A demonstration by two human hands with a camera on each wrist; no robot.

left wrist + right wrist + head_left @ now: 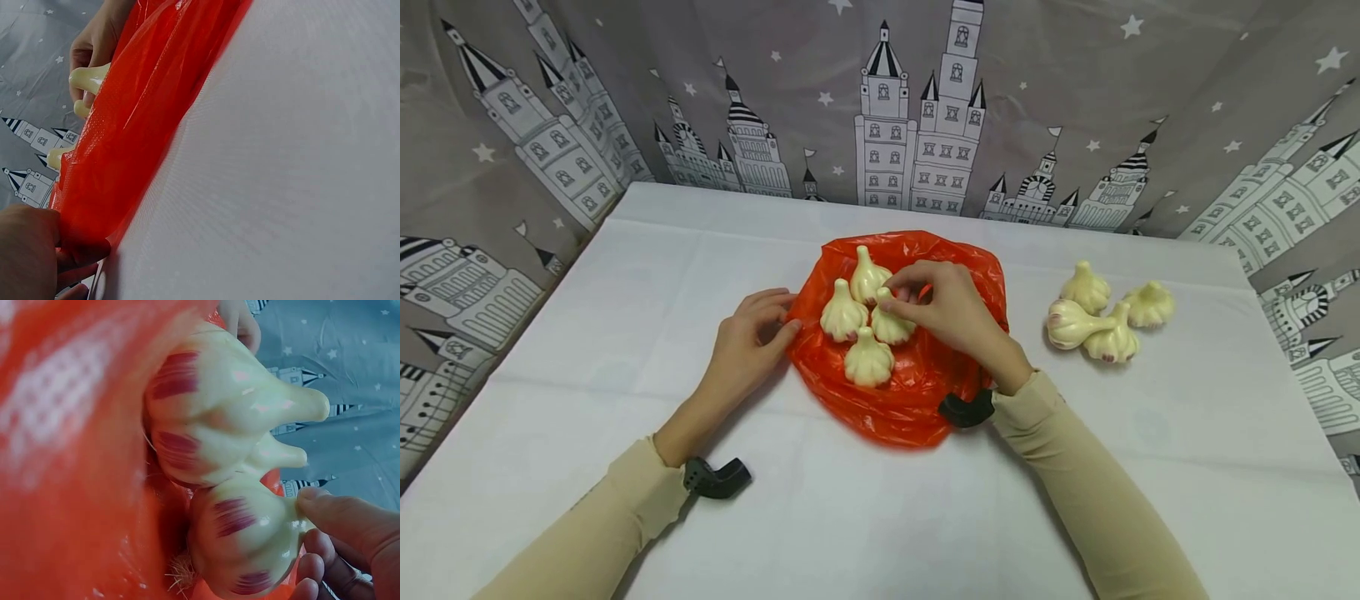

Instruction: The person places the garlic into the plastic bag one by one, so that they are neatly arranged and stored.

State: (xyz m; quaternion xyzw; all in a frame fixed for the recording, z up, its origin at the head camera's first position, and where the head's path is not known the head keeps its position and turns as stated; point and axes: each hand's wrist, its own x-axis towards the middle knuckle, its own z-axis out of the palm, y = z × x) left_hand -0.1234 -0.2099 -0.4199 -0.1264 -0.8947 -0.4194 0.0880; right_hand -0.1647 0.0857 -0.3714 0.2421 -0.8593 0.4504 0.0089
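Observation:
A red plastic bag [898, 417] lies spread with its mouth up, and several pale, glossy garlic bulbs [868, 358] stand inside, stems upward. My right hand [951, 308] pinches the stem of one garlic bulb [240, 534] between thumb and fingers, and this bulb sits against its neighbours in the bag. Purple streaks and a tuft of root show at its base in the right wrist view. At the bag's left rim, my left hand [748, 337] holds the red film; some fingers show through it in the left wrist view.
Several more garlic bulbs [1112, 337] lie in a loose cluster on the white table [880, 517], right of the bag. A grey cloth [1045, 58] printed with castles and stars hangs behind the table. A black wrist device [718, 477] is on each arm.

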